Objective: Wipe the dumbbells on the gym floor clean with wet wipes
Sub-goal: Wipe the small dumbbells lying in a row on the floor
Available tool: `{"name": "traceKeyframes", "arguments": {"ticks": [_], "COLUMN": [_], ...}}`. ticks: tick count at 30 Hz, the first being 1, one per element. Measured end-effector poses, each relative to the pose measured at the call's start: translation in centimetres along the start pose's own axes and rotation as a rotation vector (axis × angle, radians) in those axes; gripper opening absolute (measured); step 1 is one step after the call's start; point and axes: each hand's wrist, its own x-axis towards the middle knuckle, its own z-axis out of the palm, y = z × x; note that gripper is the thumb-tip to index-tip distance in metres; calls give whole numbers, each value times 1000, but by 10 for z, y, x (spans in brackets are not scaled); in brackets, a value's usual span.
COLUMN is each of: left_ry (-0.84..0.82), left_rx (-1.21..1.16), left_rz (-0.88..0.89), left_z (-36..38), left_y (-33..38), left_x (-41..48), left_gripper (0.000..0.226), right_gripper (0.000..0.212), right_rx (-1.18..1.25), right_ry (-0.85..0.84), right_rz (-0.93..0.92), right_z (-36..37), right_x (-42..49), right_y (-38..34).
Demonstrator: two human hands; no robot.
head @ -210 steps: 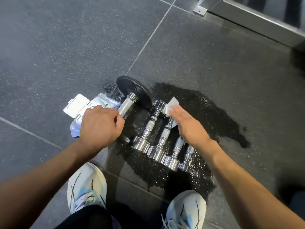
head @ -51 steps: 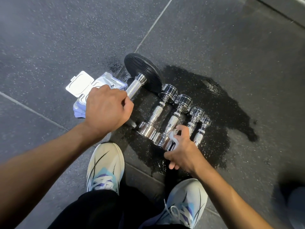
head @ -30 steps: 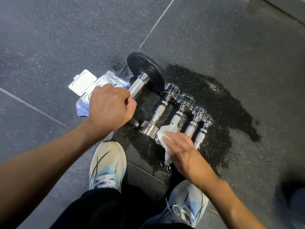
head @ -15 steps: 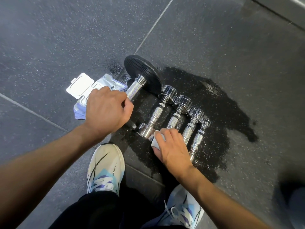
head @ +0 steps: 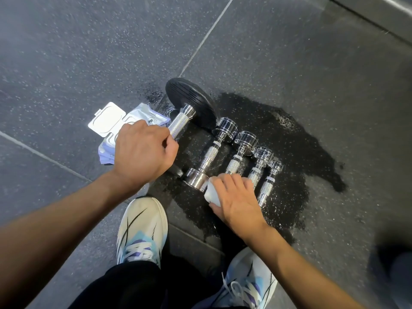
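Risk: right hand (head: 236, 199), fingers curled round the wet wipe (head: 211, 194) on a chrome dumbbell (head: 234, 165) near-end head at frame centre, can roll it across the wet patch (head: 301, 152) into its neighbours, since left hand (head: 142, 152) grips only the black-plate dumbbell (head: 181, 122) handle.

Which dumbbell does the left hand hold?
The big dumbbell with the black plate, leftmost in the row; the four others are small, all chrome.
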Motion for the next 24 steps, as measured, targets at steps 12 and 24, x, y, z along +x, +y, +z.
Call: {"name": "traceKeyframes", "arguments": {"ticks": [12,24], "left_ry": [20,14], "left_rx": [-10,-20], "left_rz": [6,8], "left_z": [0,0], "left_y": [1,0], "left_x": [0,0], "left_gripper": [36,37], "right_gripper": [57,57], "right_rx": [-109,-52], "right_ry": [3,30], "right_rz": [135,154], "right_z": [14,18], "right_x": [-11,-24], "right_y": [-1,5]}}
